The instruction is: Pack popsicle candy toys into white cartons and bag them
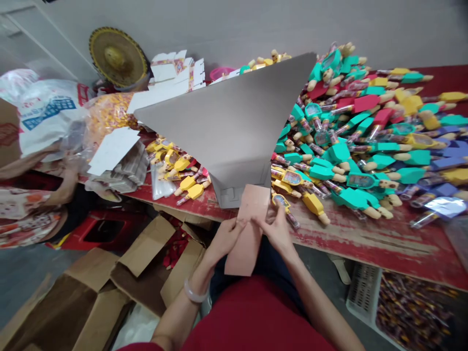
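Observation:
Both my hands grip a pink card strip (247, 229) held upright in front of me. My left hand (224, 239), with a pale bangle (195, 291) on its wrist, presses the strip's left edge. My right hand (278, 229) holds the right edge. Above the strip rises a large grey card sheet (223, 126), which widens away from me and overlaps the strip's top. I cannot tell whether the two are joined. Just right of my right hand lie teal and yellow toy-shaped candy tubes (288, 204), heaped across the red wooden table (365, 239).
A co-worker's floral sleeve (29, 207) and hand (69, 173) are at the left, by a plastic bag. White card blanks (171, 78) and a woven hat (117, 57) stand behind. Open brown cartons (142, 263) sit below the table's left; a basket of wrapped sweets (409, 312) sits right.

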A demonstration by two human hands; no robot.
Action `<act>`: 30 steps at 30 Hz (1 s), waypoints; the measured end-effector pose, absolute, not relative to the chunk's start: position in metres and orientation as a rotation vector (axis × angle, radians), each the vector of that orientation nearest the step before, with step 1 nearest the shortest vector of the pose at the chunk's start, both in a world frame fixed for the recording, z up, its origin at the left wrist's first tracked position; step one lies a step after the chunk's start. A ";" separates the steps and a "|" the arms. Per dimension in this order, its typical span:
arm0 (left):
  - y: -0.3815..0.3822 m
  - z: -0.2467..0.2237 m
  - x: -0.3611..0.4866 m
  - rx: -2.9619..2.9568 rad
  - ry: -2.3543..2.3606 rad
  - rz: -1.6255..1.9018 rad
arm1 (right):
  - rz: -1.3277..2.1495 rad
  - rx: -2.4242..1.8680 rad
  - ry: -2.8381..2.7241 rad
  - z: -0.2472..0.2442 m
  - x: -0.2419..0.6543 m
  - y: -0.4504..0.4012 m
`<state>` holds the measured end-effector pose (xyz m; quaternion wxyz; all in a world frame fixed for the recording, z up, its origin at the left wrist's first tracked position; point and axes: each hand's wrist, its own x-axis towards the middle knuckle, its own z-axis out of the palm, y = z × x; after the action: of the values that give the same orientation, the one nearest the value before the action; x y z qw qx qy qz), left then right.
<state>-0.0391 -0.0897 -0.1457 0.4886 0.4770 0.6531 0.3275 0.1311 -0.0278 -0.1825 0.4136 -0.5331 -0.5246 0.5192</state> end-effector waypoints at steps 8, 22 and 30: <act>-0.093 -0.155 -0.057 1.448 1.746 0.701 | 1.149 -1.315 -1.678 -0.154 0.162 0.006; -0.071 -0.156 -0.088 0.948 1.671 1.286 | 0.931 -1.327 -1.438 -0.160 0.150 0.001; -0.063 -0.185 -0.101 1.163 1.946 1.189 | 1.197 -1.313 -1.349 -0.194 0.149 0.029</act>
<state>-0.1011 -0.0629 -0.1853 0.2868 0.4353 0.7282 0.4450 0.1487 0.0289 -0.1944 0.4398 -0.5287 -0.5429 0.4820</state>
